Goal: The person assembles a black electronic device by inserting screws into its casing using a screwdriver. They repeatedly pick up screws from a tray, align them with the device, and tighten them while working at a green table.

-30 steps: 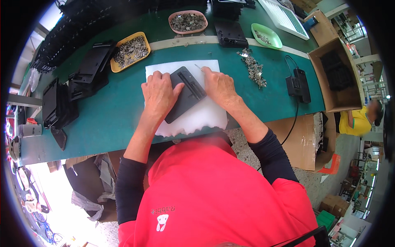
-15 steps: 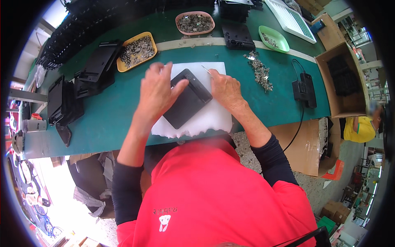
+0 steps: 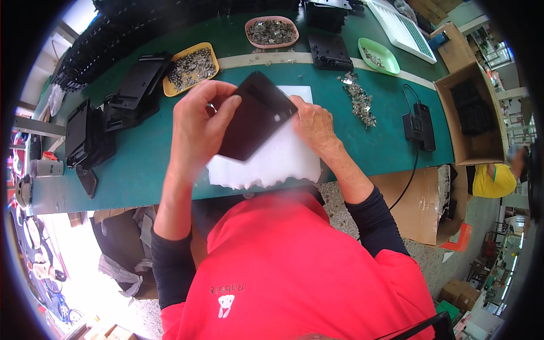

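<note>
My left hand point(image 3: 199, 116) is closed on a flat black plastic panel point(image 3: 249, 130), thumb on the near face. The panel is held tilted above a white foam sheet point(image 3: 266, 170), with a small slot and pale marks near its right side. My right hand point(image 3: 315, 126) is closed at the panel's right corner, fingertips touching or almost touching it. A thin metal pointed tool showed in that hand a moment ago; now the panel and fingers hide it. The foam sheet lies on the green worktop point(image 3: 345, 147).
Small metal parts fill a yellow tray point(image 3: 214, 55) and a pink tray point(image 3: 296, 35); fewer lie in a green tray point(image 3: 391, 67). Loose metal parts point(image 3: 360, 102) lie right of my hands. Black panels point(image 3: 88, 136) stand stacked left. A power adapter point(image 3: 419, 126) and cardboard box point(image 3: 492, 136) are right.
My left hand has taken hold of the black panel and lifted it off the foam, tilting and turning it over. My right hand stays nearly in place, its tool tip now hidden.
</note>
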Demonstrator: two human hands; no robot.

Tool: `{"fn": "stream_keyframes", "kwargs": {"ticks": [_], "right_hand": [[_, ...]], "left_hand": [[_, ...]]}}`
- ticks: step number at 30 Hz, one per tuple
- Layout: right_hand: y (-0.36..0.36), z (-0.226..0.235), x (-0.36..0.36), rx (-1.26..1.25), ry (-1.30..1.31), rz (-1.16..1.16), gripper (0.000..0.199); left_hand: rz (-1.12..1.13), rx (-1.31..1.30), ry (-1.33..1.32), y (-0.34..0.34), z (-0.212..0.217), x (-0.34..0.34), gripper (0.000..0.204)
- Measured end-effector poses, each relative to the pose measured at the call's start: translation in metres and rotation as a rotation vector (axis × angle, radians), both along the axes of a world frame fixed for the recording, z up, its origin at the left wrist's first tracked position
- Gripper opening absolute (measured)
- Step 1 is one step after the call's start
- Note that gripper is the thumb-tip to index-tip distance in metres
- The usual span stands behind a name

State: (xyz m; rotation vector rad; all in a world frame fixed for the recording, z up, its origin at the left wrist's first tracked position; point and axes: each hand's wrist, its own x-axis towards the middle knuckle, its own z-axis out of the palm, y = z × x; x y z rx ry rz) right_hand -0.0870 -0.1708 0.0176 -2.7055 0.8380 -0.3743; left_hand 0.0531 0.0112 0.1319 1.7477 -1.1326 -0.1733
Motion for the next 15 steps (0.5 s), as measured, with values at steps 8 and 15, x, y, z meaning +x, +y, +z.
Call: {"fn": "stream_keyframes", "kwargs": {"ticks": [8,15], "right_hand": [[0.000,-0.002,-0.003,0.028,-0.077,0.015,0.021],[0.011,0.022,-0.028,0.260,-0.133,0.313,0.015]], "left_hand": [[-0.034,0.176,-0.674,0.021,-0.111,-0.045,0.031],[0.021,0.163,-0.482,0.020,-0.126,-0.051,0.043]]}}
